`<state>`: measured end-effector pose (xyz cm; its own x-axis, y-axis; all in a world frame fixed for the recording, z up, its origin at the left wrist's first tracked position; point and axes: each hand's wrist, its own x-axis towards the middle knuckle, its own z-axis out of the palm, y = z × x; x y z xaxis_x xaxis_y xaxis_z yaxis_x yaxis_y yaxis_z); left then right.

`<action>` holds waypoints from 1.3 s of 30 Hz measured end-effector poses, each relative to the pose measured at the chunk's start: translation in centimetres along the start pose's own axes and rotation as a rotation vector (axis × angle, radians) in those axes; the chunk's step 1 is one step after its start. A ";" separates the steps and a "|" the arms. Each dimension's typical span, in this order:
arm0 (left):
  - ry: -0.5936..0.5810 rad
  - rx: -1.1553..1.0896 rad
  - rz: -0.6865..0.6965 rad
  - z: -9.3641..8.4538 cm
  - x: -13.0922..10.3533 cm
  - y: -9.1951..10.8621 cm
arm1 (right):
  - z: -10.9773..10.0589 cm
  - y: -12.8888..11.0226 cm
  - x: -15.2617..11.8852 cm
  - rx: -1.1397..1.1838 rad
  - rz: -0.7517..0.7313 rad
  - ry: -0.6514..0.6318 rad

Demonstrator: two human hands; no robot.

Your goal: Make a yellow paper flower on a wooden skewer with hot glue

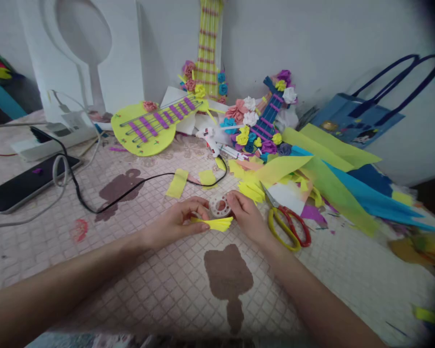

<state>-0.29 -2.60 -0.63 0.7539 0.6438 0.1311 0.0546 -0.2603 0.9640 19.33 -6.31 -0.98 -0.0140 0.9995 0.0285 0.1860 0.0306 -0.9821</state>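
My left hand [188, 217] pinches a fanned bundle of yellow paper strips [219, 224] between thumb and fingers. Just behind the paper, a white ring-shaped spool with small holes [217, 207] stands on edge, gripped by the closed fingers of my right hand [243, 209]. Its near edge is close to the paper; whether they touch I cannot tell. Scissors with yellow and red handles [288, 224] lie right of my right hand. Two small yellow paper pieces [177, 182] lie behind my left hand.
A white glue gun [210, 140] trails a black cord across the table. Paper guitars [145, 137] with crepe flowers stand behind. Yellow and blue sheets [333, 179] pile up at right, near a blue bag [358, 118]. A dark phone [29, 183] and a power strip [50, 137] are left.
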 end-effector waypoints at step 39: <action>-0.273 -0.064 0.001 -0.8 -0.3 0.7 | -0.4 0.3 -0.5 0.570 0.267 -0.429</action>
<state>-1.04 -2.43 0.20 0.9030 0.4232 0.0734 0.0187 -0.2094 0.9776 19.77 -6.83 -1.22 -0.4421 0.8779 -0.1838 -0.2978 -0.3370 -0.8932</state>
